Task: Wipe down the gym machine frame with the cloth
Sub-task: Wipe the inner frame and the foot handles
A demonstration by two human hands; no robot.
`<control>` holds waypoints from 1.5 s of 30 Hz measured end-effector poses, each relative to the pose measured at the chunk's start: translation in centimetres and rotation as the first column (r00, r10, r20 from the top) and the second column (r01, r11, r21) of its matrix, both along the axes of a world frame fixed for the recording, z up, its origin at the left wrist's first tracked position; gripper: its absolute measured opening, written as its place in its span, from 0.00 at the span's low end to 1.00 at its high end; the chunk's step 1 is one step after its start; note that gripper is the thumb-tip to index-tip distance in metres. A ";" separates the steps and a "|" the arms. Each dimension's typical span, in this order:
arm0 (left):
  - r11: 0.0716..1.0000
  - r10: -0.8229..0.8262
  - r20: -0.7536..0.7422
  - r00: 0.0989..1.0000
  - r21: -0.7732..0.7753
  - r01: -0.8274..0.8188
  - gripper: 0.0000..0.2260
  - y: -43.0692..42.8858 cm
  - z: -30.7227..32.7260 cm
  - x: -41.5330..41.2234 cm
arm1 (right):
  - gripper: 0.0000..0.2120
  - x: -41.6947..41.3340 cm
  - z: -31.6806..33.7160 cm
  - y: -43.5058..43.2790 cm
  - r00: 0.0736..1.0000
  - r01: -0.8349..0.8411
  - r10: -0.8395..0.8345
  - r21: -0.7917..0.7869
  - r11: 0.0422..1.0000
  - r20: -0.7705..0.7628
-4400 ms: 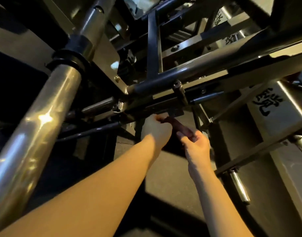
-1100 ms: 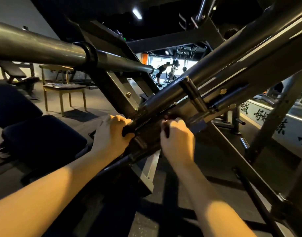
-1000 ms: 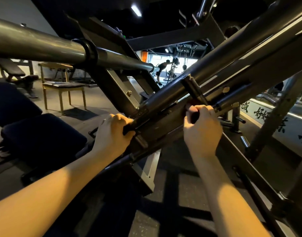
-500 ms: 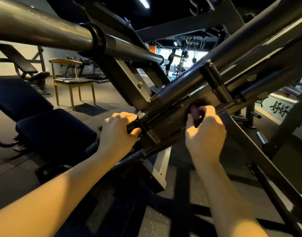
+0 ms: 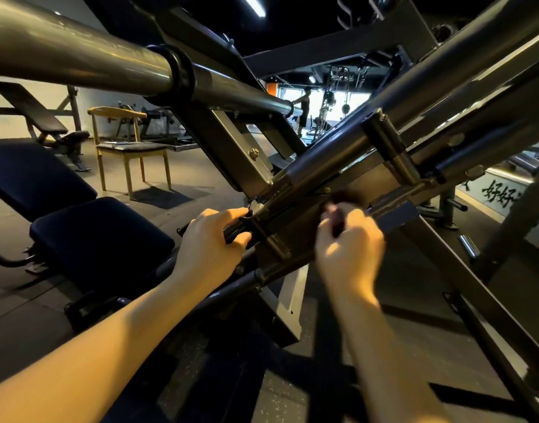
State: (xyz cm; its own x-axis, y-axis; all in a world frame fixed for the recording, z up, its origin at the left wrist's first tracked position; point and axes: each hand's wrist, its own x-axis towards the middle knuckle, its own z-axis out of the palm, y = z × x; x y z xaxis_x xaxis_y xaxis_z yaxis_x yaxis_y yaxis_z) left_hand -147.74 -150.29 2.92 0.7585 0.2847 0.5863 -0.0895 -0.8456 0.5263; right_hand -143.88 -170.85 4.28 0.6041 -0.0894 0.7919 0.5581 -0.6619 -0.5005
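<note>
The gym machine frame [image 5: 329,166] crosses the view as dark slanted steel tubes and flat plates. My left hand [image 5: 208,248] grips a short black bar at a joint low on the frame, fingers curled over it. My right hand [image 5: 350,248], blurred by motion, holds a small dark reddish cloth [image 5: 337,216] bunched between its fingers and presses it against the flat plate under the slanted tube. Most of the cloth is hidden inside the fist.
A thick steel sleeve bar [image 5: 79,59] runs across the upper left, close to my head. A padded dark seat [image 5: 100,239] and a wooden chair [image 5: 127,148] stand at the left. Another person [image 5: 303,109] exercises far back. A diagonal strut [image 5: 476,288] descends at the right.
My right hand has slid the cloth down along the plate toward the left hand. The left hand keeps its grip on the black bar. The view has shifted slightly.
</note>
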 end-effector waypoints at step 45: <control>0.996 -0.092 -0.053 0.994 -0.008 0.091 0.26 5.4 -11.0 -0.6 | 0.09 -0.3 -12.1 10.4 0.993 -0.104 0.103 -0.011 0.994 -0.061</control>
